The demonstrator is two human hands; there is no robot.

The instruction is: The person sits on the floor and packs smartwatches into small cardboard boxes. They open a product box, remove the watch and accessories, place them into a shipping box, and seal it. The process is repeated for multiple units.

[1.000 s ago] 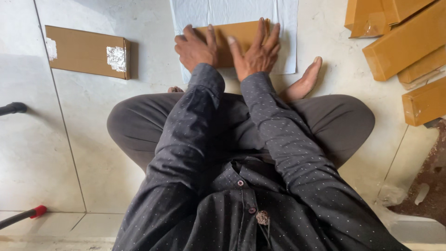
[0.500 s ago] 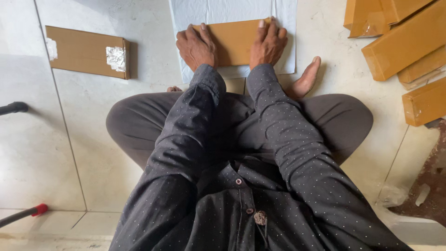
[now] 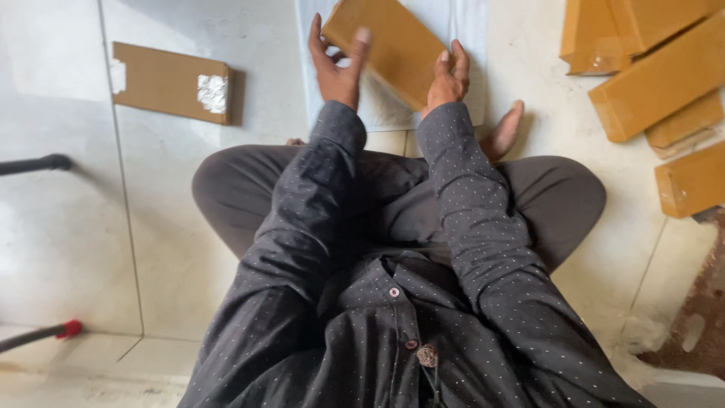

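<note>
I sit cross-legged on a pale tiled floor. A flat brown cardboard packet [image 3: 389, 45] is tilted between my hands above a white sheet [image 3: 468, 30] spread in front of me. My left hand [image 3: 336, 64] grips the packet's left edge, thumb on top. On the packet's lower right edge rests my right hand [image 3: 447, 79], fingers curled over it. A bare foot [image 3: 504, 130] shows beside my right sleeve.
A flat brown carton with white tape patches [image 3: 170, 81] lies on the floor at the left. Several yellow-brown packets [image 3: 657, 75] are stacked at the right. A dark rod [image 3: 34, 164] and a red-tipped rod [image 3: 41, 335] poke in from the left.
The packet lay flat under both palms on the white sheet. Now both hands have it by the edges and it is lifted and turned at an angle.
</note>
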